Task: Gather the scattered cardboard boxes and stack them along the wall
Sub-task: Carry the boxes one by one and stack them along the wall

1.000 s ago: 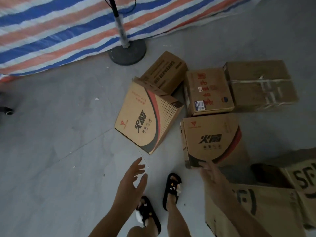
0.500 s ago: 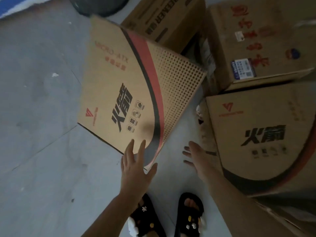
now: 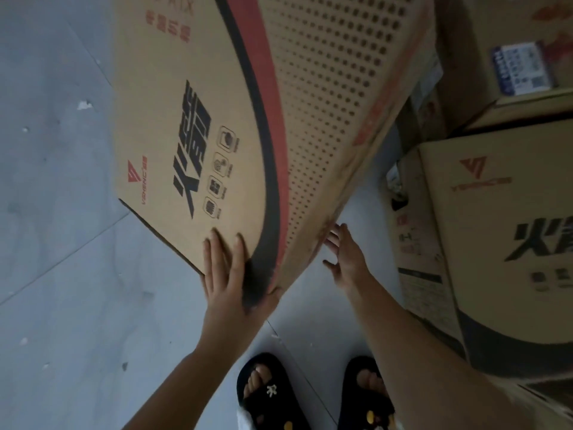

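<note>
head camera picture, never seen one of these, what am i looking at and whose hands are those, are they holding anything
This is one picture from a wide-angle camera worn on a person's head, looking forward and down, so the arms reaching in from the bottom are the wearer's own. No machine is involved.

The left hand lies flat, fingers straight, on the printed face of a tilted cardboard box near its lowest corner. The right hand is open beside that box's right edge; whether it touches is hard to tell. Neither hand has curled round anything, so the box is touched rather than gripped.

To the right stands a second box with the same print, and behind it a box with a shipping label. Everything sits on a grey floor. At the bottom are the person's feet in black sandals.
</note>
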Motion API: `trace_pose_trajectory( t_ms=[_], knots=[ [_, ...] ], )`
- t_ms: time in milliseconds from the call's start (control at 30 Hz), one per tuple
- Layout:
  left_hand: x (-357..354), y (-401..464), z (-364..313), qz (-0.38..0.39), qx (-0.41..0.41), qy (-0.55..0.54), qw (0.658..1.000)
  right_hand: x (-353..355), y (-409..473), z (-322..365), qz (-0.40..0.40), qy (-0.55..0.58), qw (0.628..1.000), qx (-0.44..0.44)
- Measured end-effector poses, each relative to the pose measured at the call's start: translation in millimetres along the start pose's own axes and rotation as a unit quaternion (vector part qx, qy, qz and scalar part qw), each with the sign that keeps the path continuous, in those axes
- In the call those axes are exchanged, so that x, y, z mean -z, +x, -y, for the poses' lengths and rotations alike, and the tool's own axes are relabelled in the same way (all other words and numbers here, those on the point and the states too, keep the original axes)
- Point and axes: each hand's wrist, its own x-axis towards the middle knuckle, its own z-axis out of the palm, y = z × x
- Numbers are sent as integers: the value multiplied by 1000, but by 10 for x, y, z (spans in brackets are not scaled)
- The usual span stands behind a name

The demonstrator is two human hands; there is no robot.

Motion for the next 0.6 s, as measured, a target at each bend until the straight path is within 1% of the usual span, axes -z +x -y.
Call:
trace_pose_trajectory(
  t_ms=[67,167,233,300,367,433,500,600],
  knots=[
    [268,6,-220,-17,55,-66,996,28,-347,147,7,-32,999,10],
    [731,0,-581,-36,121,-200,972,36,-940,469,43,-75,996,33],
    [1070,6,-796,-36,168,-281,944,33,-1354,702,67,-97,991,64],
    [1425,5,-1003,-30,214,-360,907,16,-1772,923,111,-101,983,105],
    [1788,-14,-1207,-24,245,-428,870,-37,-2163,1119,140,-91,979,121],
    [2132,-66,-1400,-17,257,-475,841,-137,-2508,1330,123,-91,980,127],
    [2439,-169,-1583,3,264,-508,820,-202,-2804,1525,101,-83,981,142],
    [2857,-473,-1896,19,268,-532,803,-226,-3397,1781,97,-87,979,154]
  ],
)
